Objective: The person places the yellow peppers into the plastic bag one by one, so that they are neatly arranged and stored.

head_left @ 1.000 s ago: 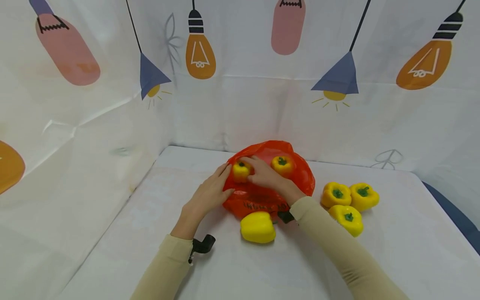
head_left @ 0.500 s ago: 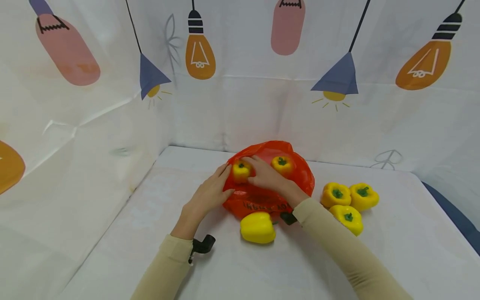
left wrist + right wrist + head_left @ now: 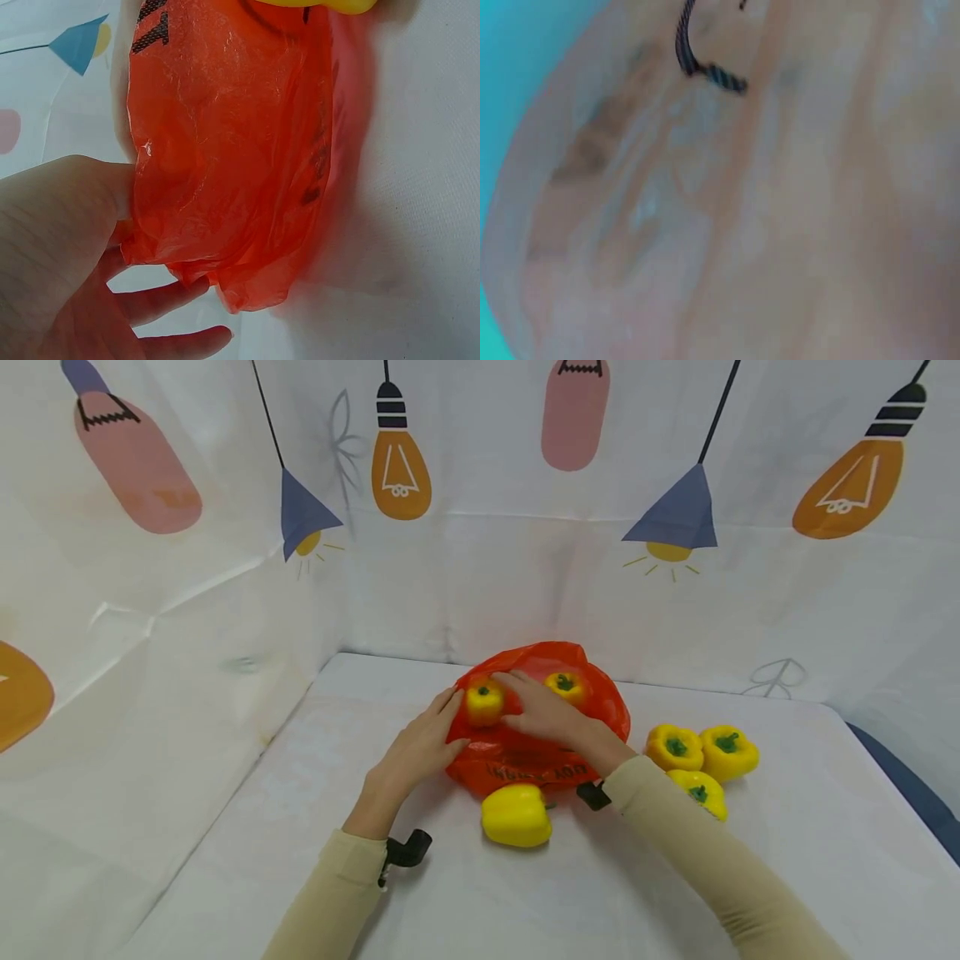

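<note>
A red plastic bag (image 3: 517,768) with dark lettering lies with its mouth facing up. Inside it are two yellow bell peppers, one at the left (image 3: 485,705) and one at the right (image 3: 567,686). My left hand (image 3: 415,745) rests at the bag's left rim, fingers extended; in the left wrist view its thumb and forefinger pass behind the bag's edge (image 3: 217,165), other fingers outside. Over the bag's mouth, my right hand (image 3: 547,714) has thumb and fingers spread beside the left pepper, holding nothing. The right wrist view is blurred, filled mostly by skin-toned surface.
Another yellow bell pepper (image 3: 516,816) lies on its side in front of the bag. Three more bell peppers (image 3: 673,747) form a group on the white table (image 3: 600,902) at the right, one partly hidden by my right sleeve (image 3: 690,831). A printed white sheet (image 3: 502,577) hangs behind.
My right hand has drawn back to the right from the left pepper in the bag, its fingers now apart from it. The left hand stays at the rim.
</note>
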